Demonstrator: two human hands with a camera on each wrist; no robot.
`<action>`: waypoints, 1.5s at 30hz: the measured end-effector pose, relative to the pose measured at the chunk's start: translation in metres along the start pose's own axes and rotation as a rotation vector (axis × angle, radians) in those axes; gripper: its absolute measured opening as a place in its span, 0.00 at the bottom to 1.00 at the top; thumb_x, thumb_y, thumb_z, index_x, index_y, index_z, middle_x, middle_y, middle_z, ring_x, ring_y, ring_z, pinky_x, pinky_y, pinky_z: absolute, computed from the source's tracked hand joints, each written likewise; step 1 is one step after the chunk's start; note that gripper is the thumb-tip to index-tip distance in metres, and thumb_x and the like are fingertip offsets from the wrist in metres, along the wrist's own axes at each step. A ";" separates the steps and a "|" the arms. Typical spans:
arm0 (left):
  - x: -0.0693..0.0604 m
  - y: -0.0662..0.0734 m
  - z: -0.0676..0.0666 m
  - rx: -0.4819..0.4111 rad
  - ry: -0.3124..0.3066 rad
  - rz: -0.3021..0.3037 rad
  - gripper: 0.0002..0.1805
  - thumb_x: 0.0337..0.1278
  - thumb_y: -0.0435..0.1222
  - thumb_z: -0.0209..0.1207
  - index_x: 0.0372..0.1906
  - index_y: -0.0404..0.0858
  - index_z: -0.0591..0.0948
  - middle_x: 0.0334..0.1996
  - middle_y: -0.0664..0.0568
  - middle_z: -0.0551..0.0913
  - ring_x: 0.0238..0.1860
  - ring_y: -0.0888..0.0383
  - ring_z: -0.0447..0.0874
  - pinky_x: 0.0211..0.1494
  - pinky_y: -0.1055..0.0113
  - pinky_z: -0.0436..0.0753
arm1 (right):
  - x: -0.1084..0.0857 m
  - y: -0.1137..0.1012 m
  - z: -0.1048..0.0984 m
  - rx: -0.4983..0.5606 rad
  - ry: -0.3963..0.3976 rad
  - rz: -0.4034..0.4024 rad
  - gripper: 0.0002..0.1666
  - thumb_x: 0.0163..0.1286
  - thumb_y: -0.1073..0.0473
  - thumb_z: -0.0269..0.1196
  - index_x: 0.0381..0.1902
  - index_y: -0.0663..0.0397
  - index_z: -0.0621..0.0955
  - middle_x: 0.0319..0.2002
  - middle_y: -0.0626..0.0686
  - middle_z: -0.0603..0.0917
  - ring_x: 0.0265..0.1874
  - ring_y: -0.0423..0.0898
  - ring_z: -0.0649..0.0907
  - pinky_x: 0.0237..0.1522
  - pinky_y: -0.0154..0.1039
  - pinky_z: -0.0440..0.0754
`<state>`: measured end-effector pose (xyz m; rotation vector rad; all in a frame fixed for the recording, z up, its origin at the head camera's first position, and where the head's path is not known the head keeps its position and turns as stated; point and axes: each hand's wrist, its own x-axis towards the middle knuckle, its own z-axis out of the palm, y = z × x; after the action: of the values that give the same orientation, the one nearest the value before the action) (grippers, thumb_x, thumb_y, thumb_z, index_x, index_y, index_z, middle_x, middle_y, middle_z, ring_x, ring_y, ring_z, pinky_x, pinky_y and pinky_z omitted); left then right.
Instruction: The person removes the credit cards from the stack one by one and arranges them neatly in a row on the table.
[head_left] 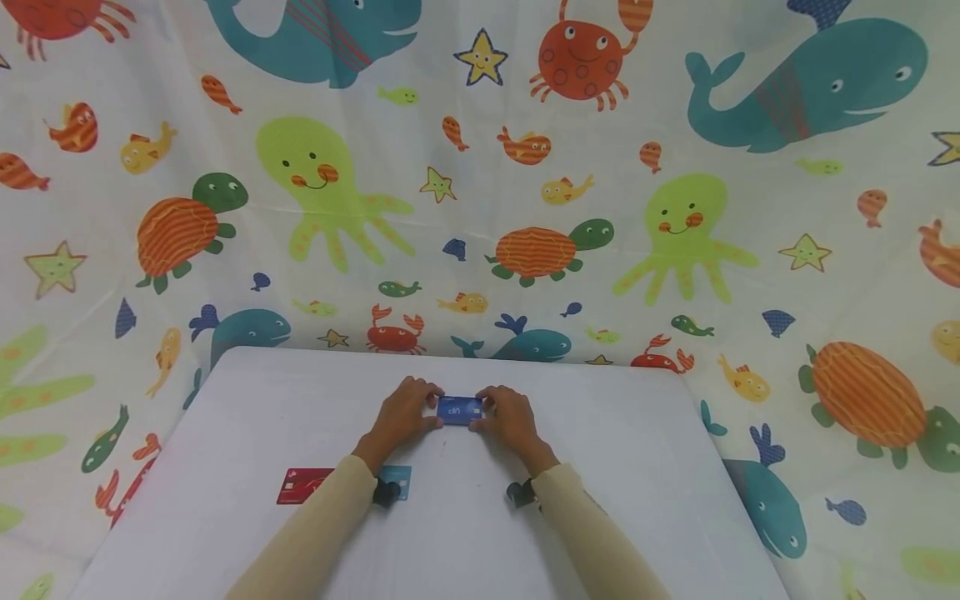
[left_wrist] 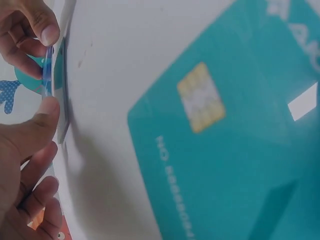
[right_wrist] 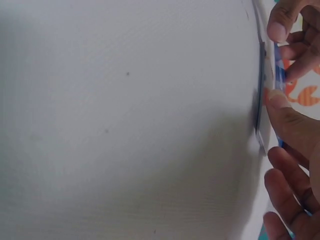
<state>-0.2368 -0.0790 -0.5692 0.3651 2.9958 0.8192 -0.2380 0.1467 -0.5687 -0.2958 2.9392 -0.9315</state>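
Both hands meet over a blue bank card [head_left: 460, 410] with a chip and white lettering, near the far middle of the white table. At its left end my left hand [head_left: 405, 410] pinches it between thumb and fingers. The right hand [head_left: 510, 415] pinches the opposite end. Seen edge-on in the right wrist view, the blue card [right_wrist: 280, 70] is raised above a thin flat piece [right_wrist: 261, 100] with a dark edge; what that piece is cannot be made out. Behind the left forearm, a teal bank card [left_wrist: 240, 130] with a gold chip lies on the table.
A red card [head_left: 302, 486] lies on the table [head_left: 600, 433] to the left, partly covered by the left sleeve [head_left: 322, 533]. Dark cameras are strapped at both wrists. A curtain [head_left: 480, 208] printed with sea animals hangs behind the table's far edge.
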 end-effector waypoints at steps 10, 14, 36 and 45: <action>-0.012 0.001 -0.008 -0.013 0.028 0.034 0.29 0.53 0.41 0.80 0.62 0.44 0.85 0.40 0.55 0.83 0.47 0.57 0.76 0.61 0.56 0.86 | -0.003 -0.001 0.000 -0.034 -0.003 -0.015 0.30 0.61 0.49 0.81 0.60 0.47 0.86 0.43 0.48 0.89 0.40 0.45 0.80 0.56 0.48 0.80; -0.018 0.002 -0.010 -0.025 0.029 0.028 0.30 0.53 0.42 0.80 0.62 0.46 0.85 0.41 0.56 0.84 0.47 0.58 0.76 0.64 0.56 0.86 | -0.008 -0.004 -0.002 -0.021 -0.005 -0.015 0.30 0.61 0.49 0.81 0.60 0.48 0.86 0.42 0.48 0.88 0.40 0.45 0.80 0.59 0.52 0.79; -0.044 0.002 -0.019 -0.026 0.015 0.045 0.30 0.50 0.43 0.81 0.61 0.47 0.87 0.42 0.57 0.85 0.47 0.59 0.78 0.61 0.56 0.88 | -0.038 -0.018 -0.005 -0.038 0.007 -0.051 0.28 0.60 0.47 0.81 0.55 0.48 0.86 0.40 0.46 0.87 0.39 0.43 0.79 0.52 0.45 0.81; -0.056 0.002 -0.019 -0.027 0.008 0.069 0.30 0.48 0.44 0.82 0.60 0.47 0.87 0.41 0.58 0.85 0.45 0.62 0.77 0.54 0.60 0.88 | -0.053 -0.018 -0.002 -0.054 0.002 -0.069 0.30 0.59 0.47 0.82 0.58 0.46 0.85 0.41 0.44 0.87 0.40 0.41 0.80 0.51 0.43 0.78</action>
<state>-0.1836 -0.0995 -0.5541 0.4680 2.9915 0.8668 -0.1830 0.1438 -0.5570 -0.4020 2.9772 -0.8607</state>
